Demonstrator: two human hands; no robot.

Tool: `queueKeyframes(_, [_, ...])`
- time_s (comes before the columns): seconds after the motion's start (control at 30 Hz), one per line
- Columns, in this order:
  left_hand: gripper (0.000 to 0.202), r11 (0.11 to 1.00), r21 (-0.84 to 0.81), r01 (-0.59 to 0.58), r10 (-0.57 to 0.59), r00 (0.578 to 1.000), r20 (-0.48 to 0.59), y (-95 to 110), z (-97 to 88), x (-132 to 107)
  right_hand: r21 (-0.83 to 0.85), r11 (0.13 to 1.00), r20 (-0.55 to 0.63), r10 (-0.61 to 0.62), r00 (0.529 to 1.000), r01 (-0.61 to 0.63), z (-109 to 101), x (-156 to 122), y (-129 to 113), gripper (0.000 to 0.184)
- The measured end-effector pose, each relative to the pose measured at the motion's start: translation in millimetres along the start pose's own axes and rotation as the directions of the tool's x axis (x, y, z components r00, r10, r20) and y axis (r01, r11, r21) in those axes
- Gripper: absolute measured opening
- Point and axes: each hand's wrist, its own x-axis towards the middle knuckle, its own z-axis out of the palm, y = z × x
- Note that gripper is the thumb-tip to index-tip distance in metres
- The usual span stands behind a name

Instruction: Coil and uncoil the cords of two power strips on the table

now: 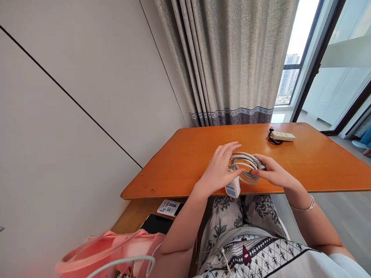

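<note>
A coiled white cable [245, 166] lies at the near edge of the orange wooden table [185, 162]. A white power strip [233, 188] with a blue label hangs from the coil over the table's edge. My left hand [219, 167] rests on the left side of the coil, its fingers stretched over the loops. My right hand [273, 171] pinches the coil's right side, where the strands are bunched at a grey plug or tie.
A second cream power strip [283, 136] with a black cord lies at the far right of the table. A lower shelf at left holds a dark tablet [156, 224] and a printed card [169, 207]. A pink bag [113, 251] sits at bottom left. Curtains and a window stand behind.
</note>
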Motion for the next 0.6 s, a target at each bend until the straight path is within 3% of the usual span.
queueKeyframes(0.07, [0.047, 0.999, -0.017, 0.028, -0.025, 0.991, 0.13, -0.2, 1.2, 8.1, -0.007, 1.0, 0.1, 0.008, 0.995, -0.008, -8.3, 0.9, -10.6, 0.027])
queueKeyframes(0.17, [0.028, 0.966, -0.164, 0.202, -0.131, 0.921, 0.367, -4.6, 6.7, 14.9, -0.038, 0.999, 0.194, 0.017, 0.981, -0.009, -19.4, 6.2, -18.0, 0.025])
queueKeyframes(0.27, [0.033, 0.857, -0.323, 0.402, -0.232, 0.86, 0.455, -16.8, 16.0, 17.6, -0.061, 0.998, 0.213, 0.048, 0.976, -0.036, -27.3, 14.5, -13.8, 0.028])
queueKeyframes(0.4, [0.049, 0.654, -0.472, 0.591, -0.298, 0.775, 0.557, -39.5, 31.2, 19.1, -0.033, 0.998, 0.089, 0.05, 0.995, -0.048, -32.4, 25.1, 3.1, 0.047])
queueKeyframes(0.47, [0.054, 0.538, -0.546, 0.642, -0.309, 0.753, 0.581, -47.3, 40.1, 18.5, -0.001, 1.0, 0.004, 0.029, 1.0, -0.029, -33.6, 30.2, 13.1, 0.051])
queueKeyframes(0.6, [0.053, 0.394, -0.711, 0.583, -0.386, 0.807, 0.447, -48.8, 58.2, 16.6, 0.099, 0.995, -0.195, -0.007, 0.981, 0.027, -28.5, 37.5, 34.4, 0.051])
